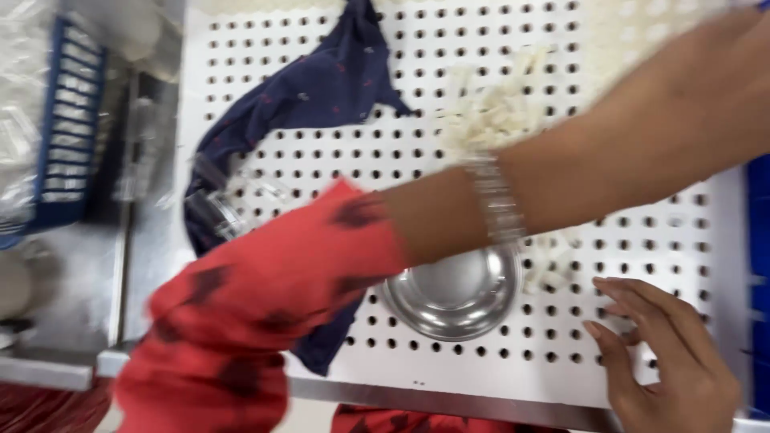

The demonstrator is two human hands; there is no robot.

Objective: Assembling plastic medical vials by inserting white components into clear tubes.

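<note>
Head view is looking down at a white board full of round holes [449, 160], and the whole picture is smearing with motion. My right hand [674, 369] is coming in at the bottom right corner, palm down, with the fingers [622, 290] spreading wide and gripping nothing; the fingertips are resting on or just over the bare board, and I cannot tell which. My left hand is not showing anywhere. A shiny steel bowl [453, 293] is sitting on the board near its front edge, to the left of my fingers and apart from them. Another person's bare forearm [609, 152] is reaching in from the upper right and crossing over the back rim of the bowl, wearing a metal bracelet [496, 200] at the wrist. That hand is lying hidden under a red cloth with dark blotches [265, 297], so I cannot tell what its fingers are doing; the cloth is trailing down toward the lower left, past the metal front edge [449, 401] of the table. A navy cloth [321, 88] is lying across the upper left of the board and curving down beneath the red one. A heap of small white bits [493, 104] is sitting on the board behind the forearm, and a few more [549, 269] are lying just right of the bowl. A blue slotted crate [68, 128] is standing off the board at the far left, and something blue [758, 240] is running along the right edge.
</note>
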